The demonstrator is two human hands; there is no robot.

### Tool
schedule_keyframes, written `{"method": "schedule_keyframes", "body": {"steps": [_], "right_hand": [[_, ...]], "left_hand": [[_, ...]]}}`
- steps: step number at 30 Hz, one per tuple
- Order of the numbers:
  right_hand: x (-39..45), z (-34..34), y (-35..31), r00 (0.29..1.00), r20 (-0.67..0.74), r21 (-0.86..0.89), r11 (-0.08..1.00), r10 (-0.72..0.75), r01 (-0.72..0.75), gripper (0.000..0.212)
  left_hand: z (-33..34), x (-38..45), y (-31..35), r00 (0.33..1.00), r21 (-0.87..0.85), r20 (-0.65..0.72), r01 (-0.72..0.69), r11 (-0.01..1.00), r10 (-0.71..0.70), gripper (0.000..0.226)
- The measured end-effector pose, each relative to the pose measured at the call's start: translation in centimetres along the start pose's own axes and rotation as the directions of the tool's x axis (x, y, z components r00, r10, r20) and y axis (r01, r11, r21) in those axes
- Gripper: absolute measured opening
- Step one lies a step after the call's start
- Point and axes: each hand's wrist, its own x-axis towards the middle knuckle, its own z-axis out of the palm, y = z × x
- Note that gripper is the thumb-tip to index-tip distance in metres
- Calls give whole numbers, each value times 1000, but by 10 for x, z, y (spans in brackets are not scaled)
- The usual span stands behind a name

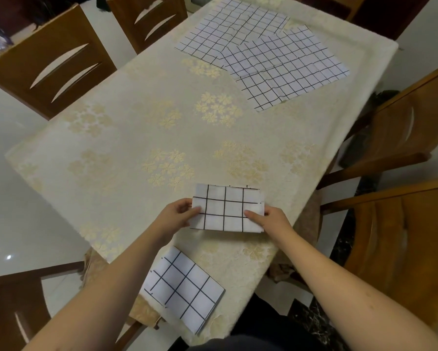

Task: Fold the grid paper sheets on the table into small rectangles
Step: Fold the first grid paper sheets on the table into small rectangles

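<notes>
Folded sheet (228,208): lower centre, long axis left-right between your hands.
Left hand (178,214): pinches its left edge.
Right hand (271,219): pinches its right edge.

probably a home dining room: tableclothed table (126,138), wooden chairs (48,64).

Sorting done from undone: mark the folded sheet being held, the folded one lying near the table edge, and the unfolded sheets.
Held folded sheet (225,209), head view: centre of its top face.
Finished folded sheet (182,287), head view: middle of its face.
Unfolded sheets (283,64), head view: middle of the nearer sheet.
</notes>
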Motion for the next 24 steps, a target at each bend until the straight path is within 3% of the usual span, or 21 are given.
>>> {"method": "schedule_keyframes", "body": {"steps": [4, 10, 17, 21, 24], "right_hand": [[-8, 3, 5, 1000, -1, 59, 998, -11, 11, 39], [-15, 4, 11, 1000, -4, 126, 992, -19, 19, 34], [-18, -2, 18, 1000, 10, 155, 988, -28, 26, 28], [-25, -2, 20, 999, 40, 155, 987, -36, 29, 32], [-34, 4, 27, 998, 43, 148, 988, -43, 36, 37]], "left_hand": [[8, 9, 1, 979, -23, -199, 30, 999, -34, 26], [16, 11, 3, 943, 75, -326, -48, 996, 70, 16], [20, 8, -1, 970, 125, -226, -66, 990, 93, 16], [20, 2, -4, 987, 72, -148, -55, 996, 65, 13], [21, -2, -3, 986, 38, -165, -30, 999, 36, 17]]}}
